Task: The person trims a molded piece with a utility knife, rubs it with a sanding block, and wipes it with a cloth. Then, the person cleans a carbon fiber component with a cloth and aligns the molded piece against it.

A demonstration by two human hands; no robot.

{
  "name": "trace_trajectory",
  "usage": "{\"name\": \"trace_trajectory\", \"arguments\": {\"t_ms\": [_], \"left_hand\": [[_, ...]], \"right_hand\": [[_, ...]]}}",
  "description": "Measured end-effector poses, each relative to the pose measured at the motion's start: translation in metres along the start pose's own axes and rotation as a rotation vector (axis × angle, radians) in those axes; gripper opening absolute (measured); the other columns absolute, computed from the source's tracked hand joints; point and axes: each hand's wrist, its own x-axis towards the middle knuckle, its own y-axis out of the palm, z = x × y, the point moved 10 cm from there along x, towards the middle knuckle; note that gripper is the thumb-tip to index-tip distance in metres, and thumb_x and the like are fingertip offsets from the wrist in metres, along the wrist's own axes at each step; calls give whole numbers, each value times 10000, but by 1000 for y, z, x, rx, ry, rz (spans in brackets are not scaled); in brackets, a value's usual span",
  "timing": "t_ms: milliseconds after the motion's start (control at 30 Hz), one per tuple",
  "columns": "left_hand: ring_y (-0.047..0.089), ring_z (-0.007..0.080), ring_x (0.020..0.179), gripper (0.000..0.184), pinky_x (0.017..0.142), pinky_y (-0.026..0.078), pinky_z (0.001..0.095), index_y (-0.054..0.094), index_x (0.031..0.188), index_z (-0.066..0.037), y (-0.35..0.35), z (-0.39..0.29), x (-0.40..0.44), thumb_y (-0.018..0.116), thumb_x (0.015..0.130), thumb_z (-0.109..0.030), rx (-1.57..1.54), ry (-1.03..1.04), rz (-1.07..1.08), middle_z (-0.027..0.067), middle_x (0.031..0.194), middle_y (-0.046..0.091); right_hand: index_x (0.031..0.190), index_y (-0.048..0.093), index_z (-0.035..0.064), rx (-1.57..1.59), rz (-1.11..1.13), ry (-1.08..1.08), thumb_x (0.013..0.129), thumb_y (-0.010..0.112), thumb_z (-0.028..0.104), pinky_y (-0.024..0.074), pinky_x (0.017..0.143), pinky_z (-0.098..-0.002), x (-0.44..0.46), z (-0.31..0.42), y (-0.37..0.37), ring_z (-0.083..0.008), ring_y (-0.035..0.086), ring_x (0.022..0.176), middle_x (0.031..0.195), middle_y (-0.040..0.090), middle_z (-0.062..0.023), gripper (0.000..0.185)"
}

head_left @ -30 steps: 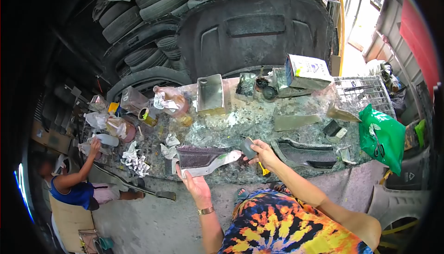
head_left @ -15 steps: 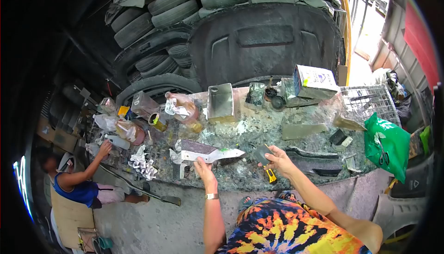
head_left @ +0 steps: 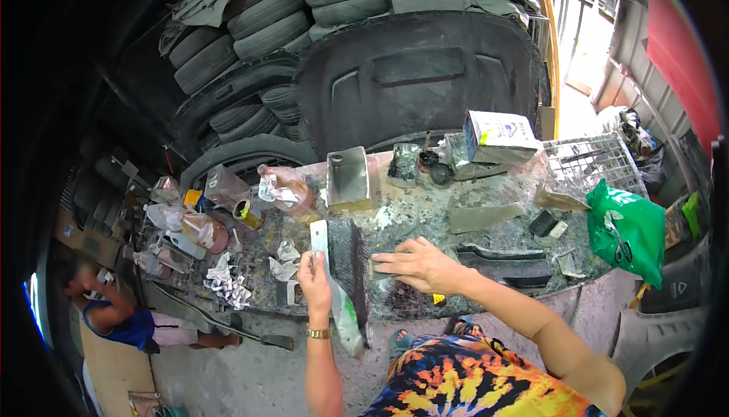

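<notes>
My left hand [head_left: 316, 286] grips a long part [head_left: 348, 265] by its pale edge, holding it upright at the table's front edge. The part has a dark textured face on its right side and a whitish strip with a green smear on its left. Just right of it, my right hand [head_left: 420, 264] has its fingers closed on a small grey pad [head_left: 380, 269], held flat near the part's dark side. Whether the pad touches the part cannot be made out. A yellow tool [head_left: 439, 299] lies partly hidden below my right forearm.
Further right lie a dark curved part [head_left: 505, 254], a dark block [head_left: 544, 225] and a green bag [head_left: 624, 231] with scissors. A metal tin [head_left: 348, 180] stands behind. Crumpled paper [head_left: 228, 280] and bottles are at left, beside another person [head_left: 118, 314].
The held part has turned from lying crosswise to upright. My right hand has moved left with the pad, close to the part. The other person's hand has left the bottle and risen toward the head.
</notes>
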Motion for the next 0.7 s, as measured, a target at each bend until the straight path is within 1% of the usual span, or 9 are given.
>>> {"name": "trace_trajectory", "arguments": {"t_ms": [133, 200, 300, 400, 467, 533, 633, 667, 700], "left_hand": [[390, 13, 712, 189, 634, 343, 192, 606, 909, -44, 6, -12, -6, 542, 997, -198, -101, -65, 94, -88, 793, 499], [424, 12, 750, 178, 671, 363, 190, 616, 932, -36, 5, -4, -8, 540, 997, -184, -189, -141, 130, -80, 822, 528], [424, 15, 765, 183, 692, 362, 197, 613, 927, -38, 5, -8, -11, 525, 1003, -178, -203, -127, 185, -78, 822, 527], [419, 15, 758, 190, 681, 354, 196, 604, 915, -38, 9, -9, -12, 524, 1004, -184, -169, -113, 248, -81, 812, 516], [406, 16, 751, 192, 664, 344, 198, 591, 887, -39, 13, -17, -11, 532, 999, -184, -151, -104, 253, -85, 803, 504], [396, 12, 742, 191, 651, 337, 197, 587, 879, -37, 17, -10, -14, 537, 995, -180, -229, -145, 243, -88, 797, 498], [392, 4, 729, 168, 637, 332, 189, 593, 897, -34, 13, -13, -11, 537, 994, -159, -141, -69, 250, -90, 797, 498], [394, 2, 726, 160, 637, 333, 187, 597, 907, -33, 13, -16, -14, 538, 994, -153, -67, -18, 251, -89, 797, 499], [404, 4, 735, 145, 639, 347, 198, 603, 915, -33, 14, 5, -14, 541, 991, -141, -158, -146, 260, -87, 805, 507]], "right_hand": [[1379, 474, 213, -240, -88, -278, 805, 601, 118, 388, 953, -378, 8, 45, 28, -223, 511, 1113, 1494, 405, 40, 595], [1376, 479, 214, -351, -65, -251, 793, 599, 110, 389, 944, -389, 9, 40, 39, -220, 507, 1117, 1482, 414, 35, 604], [1309, 549, 206, -378, -308, 5, 807, 581, 146, 324, 961, -407, 30, 10, 0, -203, 509, 1140, 1470, 437, 36, 507], [1284, 565, 199, -416, -262, -231, 812, 574, 163, 317, 946, -427, 15, 58, 37, -195, 502, 1142, 1448, 458, 33, 474], [1277, 573, 193, -464, -377, -115, 778, 596, 176, 303, 974, -420, 23, 32, 18, -175, 482, 1167, 1427, 480, 35, 500], [1257, 590, 188, -483, -327, 1, 764, 598, 170, 318, 966, -393, 29, 18, 19, -163, 478, 1172, 1396, 509, 36, 493], [1241, 604, 162, -423, -264, -337, 769, 567, 116, 379, 921, -350, 13, 41, 36, -176, 532, 1097, 1362, 534, 6, 475], [1240, 610, 142, -514, -237, -109, 802, 552, 90, 397, 922, -388, 31, 7, 18, -212, 547, 1078, 1333, 546, -17, 445], [1242, 611, 134, -459, -386, 2, 817, 550, 74, 401, 918, -403, 34, -28, -14, -236, 547, 1063, 1323, 548, -23, 433]]}}
